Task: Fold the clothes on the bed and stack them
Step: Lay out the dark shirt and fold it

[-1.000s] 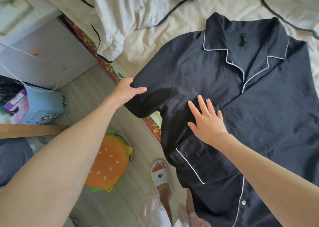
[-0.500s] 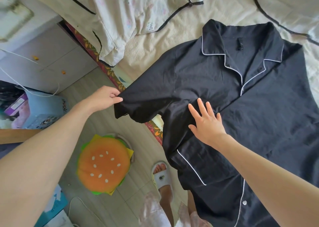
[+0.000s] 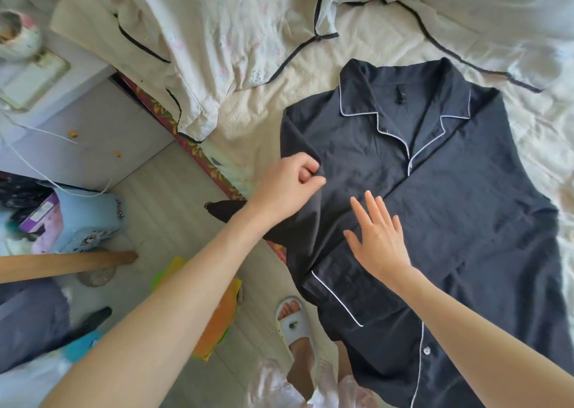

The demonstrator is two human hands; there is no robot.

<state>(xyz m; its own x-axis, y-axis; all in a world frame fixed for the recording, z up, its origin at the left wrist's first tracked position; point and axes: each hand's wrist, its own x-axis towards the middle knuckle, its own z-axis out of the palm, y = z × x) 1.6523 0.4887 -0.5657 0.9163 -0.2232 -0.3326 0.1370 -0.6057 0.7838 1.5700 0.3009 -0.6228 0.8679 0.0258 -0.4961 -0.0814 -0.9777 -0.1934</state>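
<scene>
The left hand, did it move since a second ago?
Yes. The left hand, gripping the sleeve, has swung inward from beyond the bed's patterned edge onto the dark shirt, toward the collar.

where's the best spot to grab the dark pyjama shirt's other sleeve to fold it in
Pinch the pyjama shirt at its far shoulder seam, near the outer edge, coming from the shirt's outer side over the bed. The fabric lies flat there, so that edge lifts and swings inward cleanly.

Cream-sheeted bed under a spread dark pyjama shirt and rumpled pale bedding.
</scene>
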